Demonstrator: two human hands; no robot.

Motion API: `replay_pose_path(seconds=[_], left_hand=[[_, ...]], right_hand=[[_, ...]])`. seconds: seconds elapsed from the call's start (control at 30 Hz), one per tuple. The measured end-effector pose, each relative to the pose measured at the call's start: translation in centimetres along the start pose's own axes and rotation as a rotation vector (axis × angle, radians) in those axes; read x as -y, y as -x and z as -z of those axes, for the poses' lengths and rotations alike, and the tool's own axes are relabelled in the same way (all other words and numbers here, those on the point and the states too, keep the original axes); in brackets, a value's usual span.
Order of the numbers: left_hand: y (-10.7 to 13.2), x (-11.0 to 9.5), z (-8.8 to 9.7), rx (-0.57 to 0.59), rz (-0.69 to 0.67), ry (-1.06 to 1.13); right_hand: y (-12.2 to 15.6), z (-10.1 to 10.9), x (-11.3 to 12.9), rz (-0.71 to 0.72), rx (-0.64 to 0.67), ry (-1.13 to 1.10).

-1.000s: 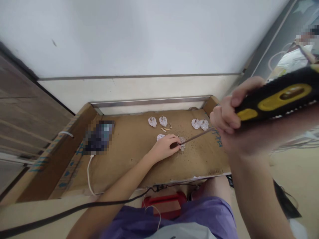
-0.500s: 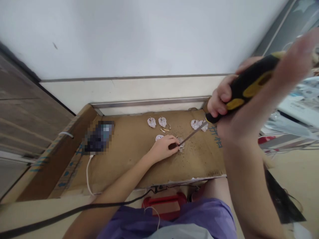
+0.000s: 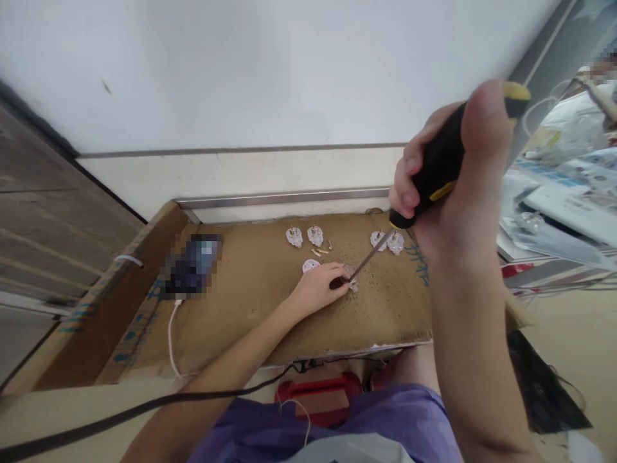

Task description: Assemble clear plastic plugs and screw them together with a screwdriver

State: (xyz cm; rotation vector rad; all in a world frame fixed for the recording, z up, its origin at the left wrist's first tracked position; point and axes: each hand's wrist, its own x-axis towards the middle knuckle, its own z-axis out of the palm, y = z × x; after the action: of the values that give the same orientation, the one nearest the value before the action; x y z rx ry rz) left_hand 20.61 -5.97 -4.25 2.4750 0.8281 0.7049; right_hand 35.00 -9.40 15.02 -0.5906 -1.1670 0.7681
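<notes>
My right hand is wrapped round the black and yellow handle of a screwdriver, raised above the right side of the cardboard. The metal shaft slants down to the left, its tip at a small white plug part. My left hand pinches that plug part against the cardboard, its fingers hiding much of it. Close behind the left hand lies a round white piece. Farther back are a left pair of white plug parts with metal pins and a right pair. Small brass strips lie between.
A cardboard sheet with raised sides covers the work surface; dark specks dot it around the plug part. A blurred-out device with a white cable lies left. A black cable crosses in front. Plastic bags and white panels pile up at right.
My right hand and the screwdriver handle have swung left and turned more upright. The tip stays by the plug part, and my left hand has barely moved.
</notes>
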Motion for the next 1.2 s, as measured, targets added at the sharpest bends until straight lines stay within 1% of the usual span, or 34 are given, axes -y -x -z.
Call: replay_pose_path(seconds=[0.1, 0.2, 0.27, 0.33, 0.37, 0.4, 0.43, 0.5, 0.57, 0.6, 0.73, 0.77, 0.83, 0.87, 0.93, 1.0, 1.03, 1.07, 1.1, 1.2], left_hand=[[0.1, -0.1, -0.1, 0.003, 0.005, -0.010], [0.1, -0.2, -0.1, 0.007, 0.004, -0.012], [0.0, -0.2, 0.0, 0.010, 0.003, -0.010], [0.0, -0.2, 0.0, 0.014, 0.005, -0.011], [0.0, -0.2, 0.0, 0.017, 0.008, -0.013], [0.0, -0.2, 0.1, 0.020, 0.013, -0.016], [0.0, -0.2, 0.1, 0.023, 0.017, -0.019], [0.0, -0.2, 0.2, 0.028, 0.022, -0.023], [-0.1, -0.2, 0.2, 0.026, 0.022, -0.023], [-0.1, -0.2, 0.1, 0.022, 0.023, -0.022], [-0.1, -0.2, -0.1, 0.002, 0.050, -0.004], [-0.1, -0.2, -0.1, -0.001, 0.056, 0.006], [0.0, -0.2, -0.1, -0.004, 0.063, 0.020], [0.0, -0.2, -0.1, -0.003, 0.066, 0.021], [-0.1, -0.3, 0.0, 0.004, 0.070, 0.014], [-0.1, -0.4, 0.1, 0.009, 0.070, 0.006], [-0.1, -0.4, 0.1, 0.009, 0.071, 0.002], [-0.1, -0.4, 0.1, 0.008, 0.071, -0.002], [-0.1, -0.4, 0.1, 0.008, 0.069, -0.005], [-0.1, -0.3, 0.1, 0.009, 0.057, -0.011]], right_hand=[[0.0, 0.1, 0.3, -0.047, 0.093, -0.065], [-0.4, 0.8, 0.5, -0.119, 0.201, -0.128], [-1.0, 1.5, 0.4, -0.174, 0.317, -0.192], [-1.5, 2.3, 0.1, -0.270, 0.447, -0.253], [-1.8, 2.7, -0.1, -0.291, 0.459, -0.280], [-2.0, 3.0, -0.2, -0.295, 0.439, -0.277], [-2.2, 3.3, -0.2, -0.278, 0.383, -0.245], [-2.3, 3.6, 0.1, -0.229, 0.261, -0.093], [-2.1, 3.6, 0.7, -0.205, 0.197, 0.085], [-1.9, 3.4, 0.9, -0.180, 0.157, 0.127], [-0.8, 1.5, 1.1, -0.033, -0.073, 0.068], [-0.6, 0.9, 0.9, -0.018, -0.102, 0.046], [-0.3, 0.1, 0.6, -0.015, -0.086, -0.006], [-0.2, -0.1, 0.4, -0.028, -0.046, -0.041], [-0.4, 0.1, 0.2, -0.078, 0.098, -0.126], [-0.8, 0.9, 0.1, -0.142, 0.288, -0.214], [-0.9, 1.4, 0.1, -0.170, 0.362, -0.242], [-1.1, 1.9, 0.2, -0.194, 0.402, -0.246], [-1.2, 2.3, 0.3, -0.213, 0.392, -0.222], [-1.0, 3.0, 0.9, -0.301, 0.262, -0.064]])
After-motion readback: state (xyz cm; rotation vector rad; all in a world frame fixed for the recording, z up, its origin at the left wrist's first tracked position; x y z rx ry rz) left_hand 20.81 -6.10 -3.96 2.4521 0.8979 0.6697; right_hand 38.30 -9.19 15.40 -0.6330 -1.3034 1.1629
